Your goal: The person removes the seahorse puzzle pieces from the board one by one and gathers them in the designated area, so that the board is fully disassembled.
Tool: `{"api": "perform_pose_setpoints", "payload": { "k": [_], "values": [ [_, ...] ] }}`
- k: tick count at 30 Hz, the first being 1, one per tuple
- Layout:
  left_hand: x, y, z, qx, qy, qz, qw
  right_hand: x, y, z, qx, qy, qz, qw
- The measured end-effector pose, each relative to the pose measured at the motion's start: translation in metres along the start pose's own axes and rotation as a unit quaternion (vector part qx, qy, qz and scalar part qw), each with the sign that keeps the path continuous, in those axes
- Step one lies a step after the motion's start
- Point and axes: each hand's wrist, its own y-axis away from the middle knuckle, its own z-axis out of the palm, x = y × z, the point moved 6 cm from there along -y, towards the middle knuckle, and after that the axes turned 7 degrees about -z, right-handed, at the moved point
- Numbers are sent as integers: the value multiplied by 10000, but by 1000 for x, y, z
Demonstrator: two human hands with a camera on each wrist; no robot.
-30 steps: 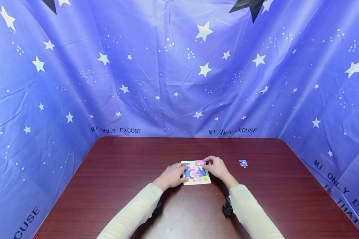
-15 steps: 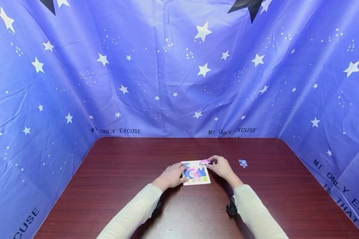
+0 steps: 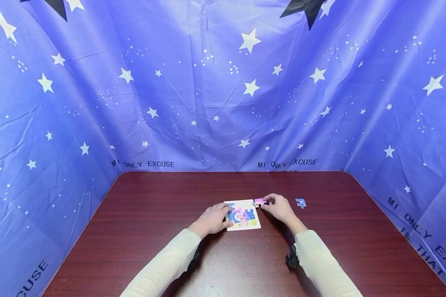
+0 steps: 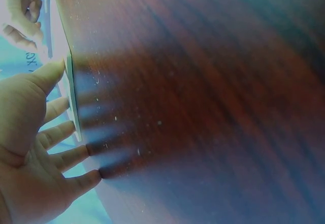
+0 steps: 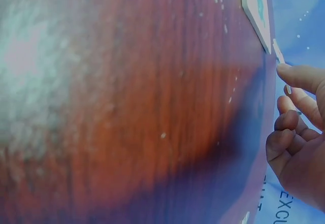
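A small jigsaw puzzle board [image 3: 244, 228] with a white border lies mid-table, its picture pink, blue and green. At its left side my left hand [image 3: 212, 218] rests with spread, mostly straight fingers, the thumb [image 4: 51, 74] and some fingertips touching the board edge. My right hand [image 3: 280, 208] pinches a pink puzzle piece [image 3: 259, 202] between thumb and fingers, just off the board's upper right corner. In the right wrist view that piece [image 5: 278, 51] appears edge-on, as a thin pale strip. A bare pale patch shows along the board's top.
A loose blue puzzle piece [image 3: 301, 203] with a light star lies to the right of my right hand. The dark red-brown table [image 3: 163, 194] is enclosed at the back and sides by a blue curtain [image 3: 193, 95] printed with stars.
My right hand has drawn the pink puzzle piece to the right, from the board's upper right part to beyond its edge. My left hand keeps its place on the board.
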Motion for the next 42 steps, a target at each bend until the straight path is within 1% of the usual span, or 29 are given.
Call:
{"api": "perform_pose_setpoints", "payload": {
  "k": [8,14,25,33,42],
  "values": [
    [0,1,-1,-29,-47,10,10000,8,3,-7,52,38,40,10000],
    [1,1,-1,-54,-19,-12,10000,19,4,-14,131,100,50,9999],
    [0,1,-2,113,34,119,9999,31,8,-25,258,146,-29,9996],
    [0,0,0,1,-3,68,10000,38,11,-33,283,198,-23,9994],
    [0,0,0,2,-95,70,9999,43,13,-42,354,416,-32,9985]
  ]
}}
